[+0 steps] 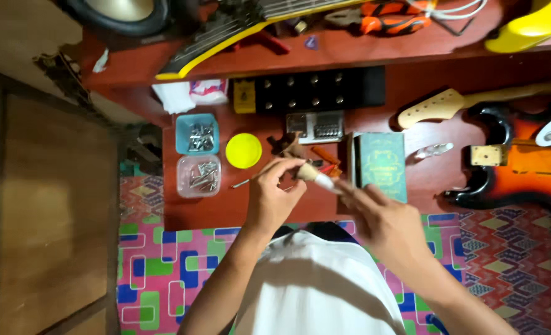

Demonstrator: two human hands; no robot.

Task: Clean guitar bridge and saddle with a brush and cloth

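My left hand (pixel 274 193) pinches a thin metal tool (pixel 243 183) whose tip pokes out to the left, over the red workbench (pixel 226 211). My right hand (pixel 381 214) is blurred and holds a small pale wooden-handled piece (pixel 313 175) with a white tip, close to my left fingers. Both hands meet above the bench's front edge. Just behind them lie small orange and brown parts (pixel 322 155) and a metal guitar bridge (pixel 316 126).
A blue tub (pixel 197 133) and a clear tub (pixel 198 176) hold screws. Also here are a yellow round lid (pixel 244 151), a green box (pixel 381 164), a sunburst guitar body (pixel 524 167), a loose neck (pixel 461 102), and orange pliers (pixel 390 18) on the shelf.
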